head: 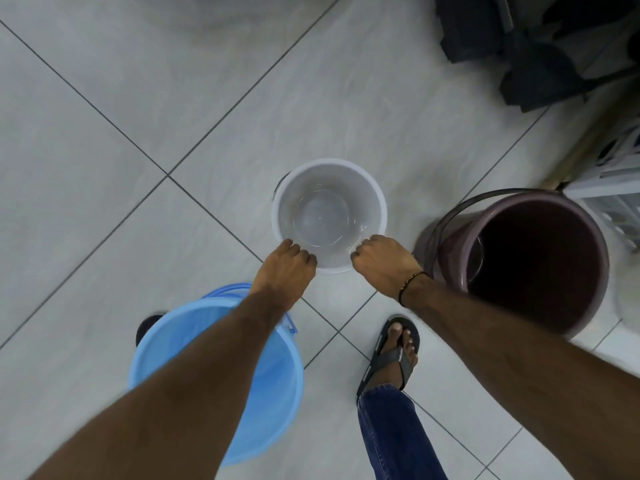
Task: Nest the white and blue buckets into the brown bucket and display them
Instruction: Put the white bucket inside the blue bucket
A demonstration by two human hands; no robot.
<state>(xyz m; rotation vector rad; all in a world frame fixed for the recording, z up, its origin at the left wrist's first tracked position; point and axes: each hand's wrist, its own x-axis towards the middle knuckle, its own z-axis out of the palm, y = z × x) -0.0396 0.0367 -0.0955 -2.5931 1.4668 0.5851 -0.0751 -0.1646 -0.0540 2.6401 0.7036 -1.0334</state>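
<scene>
A white bucket (325, 188) stands upright on the tiled floor at the centre of the head view. My left hand (285, 268) grips its near rim on the left side. My right hand (384, 261) grips the near rim on the right side. A blue bucket (273, 382) stands at the lower left, partly hidden under my left forearm. A brown bucket (533, 261) with a dark handle stands open at the right, just beyond my right wrist. All three are apart from one another.
My right foot in a black sandal (391, 355) stands between the blue and brown buckets. Dark bags (533, 53) lie at the top right. A white slatted rack (613, 181) stands at the right edge, behind the brown bucket.
</scene>
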